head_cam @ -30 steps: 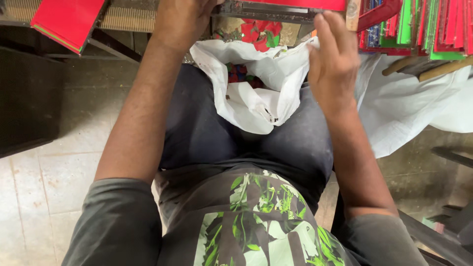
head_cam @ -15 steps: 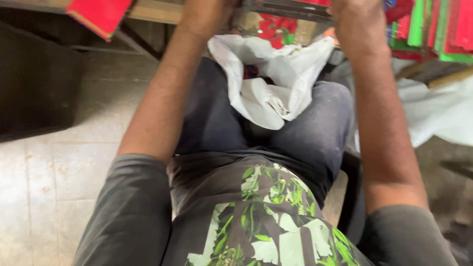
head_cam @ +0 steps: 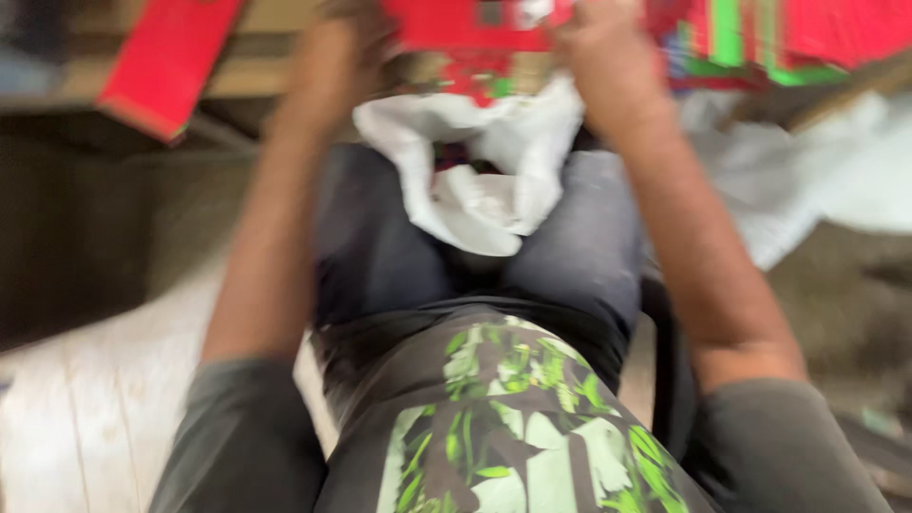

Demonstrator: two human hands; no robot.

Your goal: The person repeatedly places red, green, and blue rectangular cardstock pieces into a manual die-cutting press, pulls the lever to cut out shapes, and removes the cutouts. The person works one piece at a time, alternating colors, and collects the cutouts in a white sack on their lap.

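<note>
Flat red card (head_cam: 475,24), stiff and glossy, held up at the top edge between left hand (head_cam: 347,43) and right hand (head_cam: 603,52), above the lap. Both hands closed on its ends, though blurred and partly cut off. Directly under it, soft crumpled white plastic bag (head_cam: 494,180) on dark jeans. Left, another flat red sheet (head_cam: 166,62); right, stack of red and green sheets (head_cam: 779,38).

Both hands, left (head_cam: 347,52) and right (head_cam: 608,47), grip a flat red packet (head_cam: 465,24) above a white plastic bag (head_cam: 480,180) resting on the lap, beside stacked red-and-green packets (head_cam: 788,38).
</note>
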